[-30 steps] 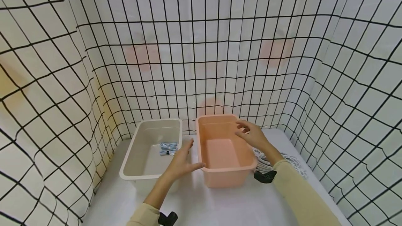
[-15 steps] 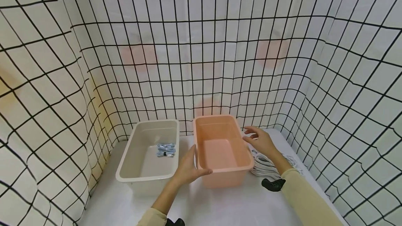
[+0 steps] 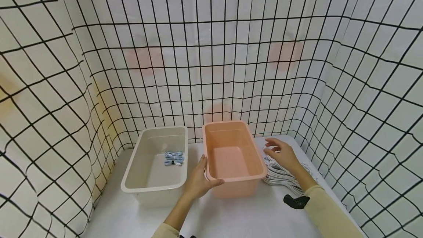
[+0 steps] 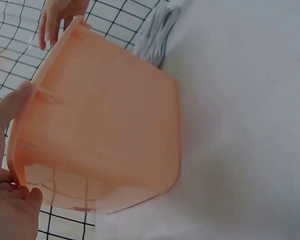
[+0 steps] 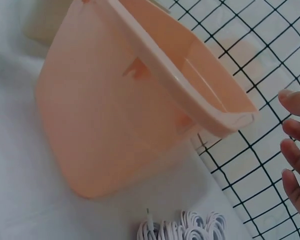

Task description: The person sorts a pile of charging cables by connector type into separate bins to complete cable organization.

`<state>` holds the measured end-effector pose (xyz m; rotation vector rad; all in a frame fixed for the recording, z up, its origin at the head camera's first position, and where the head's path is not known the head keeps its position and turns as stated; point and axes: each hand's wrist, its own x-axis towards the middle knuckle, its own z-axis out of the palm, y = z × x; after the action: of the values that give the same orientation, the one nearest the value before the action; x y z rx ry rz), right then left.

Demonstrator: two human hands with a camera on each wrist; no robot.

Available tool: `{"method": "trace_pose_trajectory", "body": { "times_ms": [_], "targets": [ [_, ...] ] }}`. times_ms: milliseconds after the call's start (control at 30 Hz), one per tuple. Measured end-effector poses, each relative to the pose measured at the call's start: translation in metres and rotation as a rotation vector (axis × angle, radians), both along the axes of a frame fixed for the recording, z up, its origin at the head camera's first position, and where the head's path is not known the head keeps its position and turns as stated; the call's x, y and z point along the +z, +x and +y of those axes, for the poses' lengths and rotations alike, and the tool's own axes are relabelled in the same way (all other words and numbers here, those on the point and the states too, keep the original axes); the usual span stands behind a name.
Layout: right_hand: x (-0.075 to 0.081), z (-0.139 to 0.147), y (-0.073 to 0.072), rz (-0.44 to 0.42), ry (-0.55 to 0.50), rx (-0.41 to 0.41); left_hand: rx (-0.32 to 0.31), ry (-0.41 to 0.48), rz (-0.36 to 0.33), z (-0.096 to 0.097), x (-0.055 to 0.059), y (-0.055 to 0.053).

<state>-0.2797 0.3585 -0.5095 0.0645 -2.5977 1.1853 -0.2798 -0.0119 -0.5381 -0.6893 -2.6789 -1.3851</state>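
Note:
My left hand (image 3: 199, 180) holds the near left corner of the peach plastic bin (image 3: 235, 189). In the left wrist view, the thumb lies along the rim and the other fingers bend around it; the bin's inside looks bare in the head view. Off the bin's right side, my right hand (image 3: 283, 154) hovers with loosely bent fingers and holds nothing. Beneath it, bundles of coiled white cable (image 3: 278, 175) lie on the table, partly hidden by the forearm. The right wrist view shows these fingers (image 5: 296, 131) apart from the rim.
A beige bin (image 3: 155, 189) stands left of the peach one, with light blue cable bundles (image 3: 174, 157) inside. Black wire mesh (image 3: 218, 65) encloses the white table (image 3: 231, 216) at the back and both sides.
My left hand has moved right from between the bins onto the peach bin's corner. My right hand has drawn away from above the peach bin's right rim, to the right over the white cables.

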Motion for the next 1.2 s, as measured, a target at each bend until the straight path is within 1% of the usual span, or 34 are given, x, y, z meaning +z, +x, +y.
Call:
{"method": "trace_pose_trajectory", "body": {
  "times_ms": [200, 300, 367, 467, 600, 800, 900, 1033, 1200],
  "targets": [
    [-0.01, 0.011, 0.009, 0.022, 0.015, -0.025, -0.001, 0.015, 0.013, 0.0, -0.007, 0.0],
    [-0.018, 0.019, 0.015, 0.023, 0.026, -0.05, -0.009, 0.052, 0.005, 0.0, -0.011, 0.0],
    [-0.024, 0.025, 0.019, 0.017, 0.041, -0.063, -0.008, 0.081, -0.011, 0.0, -0.013, 0.001],
    [-0.035, 0.033, 0.026, -0.009, 0.065, -0.076, -0.004, 0.12, -0.026, -0.001, -0.014, 0.002],
    [-0.053, 0.045, 0.036, -0.043, 0.07, -0.09, 0.003, 0.14, -0.036, -0.001, -0.015, 0.003],
    [-0.087, 0.058, 0.047, -0.027, 0.109, -0.072, -0.015, 0.167, -0.055, 0.0, -0.014, 0.001],
    [-0.101, 0.061, 0.052, -0.03, 0.105, -0.076, -0.019, 0.171, -0.058, 0.0, -0.014, 0.001],
    [-0.112, 0.064, 0.058, -0.048, 0.11, -0.111, -0.026, 0.184, -0.062, 0.0, -0.015, 0.0],
    [-0.119, 0.071, 0.064, -0.064, 0.143, -0.181, -0.036, 0.195, -0.08, 0.001, -0.017, -0.001]
  ]
}}
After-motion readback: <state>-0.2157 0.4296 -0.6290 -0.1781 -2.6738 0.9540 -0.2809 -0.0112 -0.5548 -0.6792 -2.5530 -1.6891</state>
